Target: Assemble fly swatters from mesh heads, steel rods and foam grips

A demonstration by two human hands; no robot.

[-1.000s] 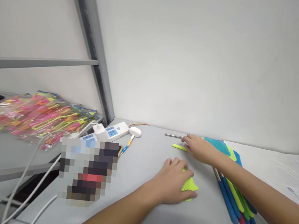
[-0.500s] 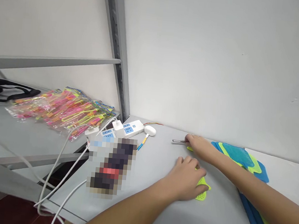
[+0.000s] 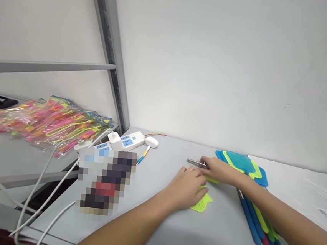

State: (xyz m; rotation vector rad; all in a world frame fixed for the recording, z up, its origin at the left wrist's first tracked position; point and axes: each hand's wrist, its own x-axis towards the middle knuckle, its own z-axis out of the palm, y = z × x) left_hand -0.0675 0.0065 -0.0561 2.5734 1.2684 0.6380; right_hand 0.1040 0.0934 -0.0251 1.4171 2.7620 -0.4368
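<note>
My left hand is curled over a lime-green fly swatter, pressing its perforated head against the grey tabletop; much of the head is hidden beneath the palm. Just beyond it, the fingers of my right hand are closed on a thin metal rod, whose end sticks out to the left. A lime-green strip shows under that hand; whether it joins the rod or the head cannot be seen. To the right lies a stack of blue and lime-green fly swatters, their coloured handles fanned towards me.
White power strips with plugs and white cables lie on the left, beside a pixelated object. A rounded white device sits near the wall. Bagged colourful items cover the grey shelf. White sheeting lies at right.
My view has turned right, so everything sits further left. The metal rod has tilted and shows more of its length. My right forearm is lower, uncovering more of the stacked swatters' handles.
</note>
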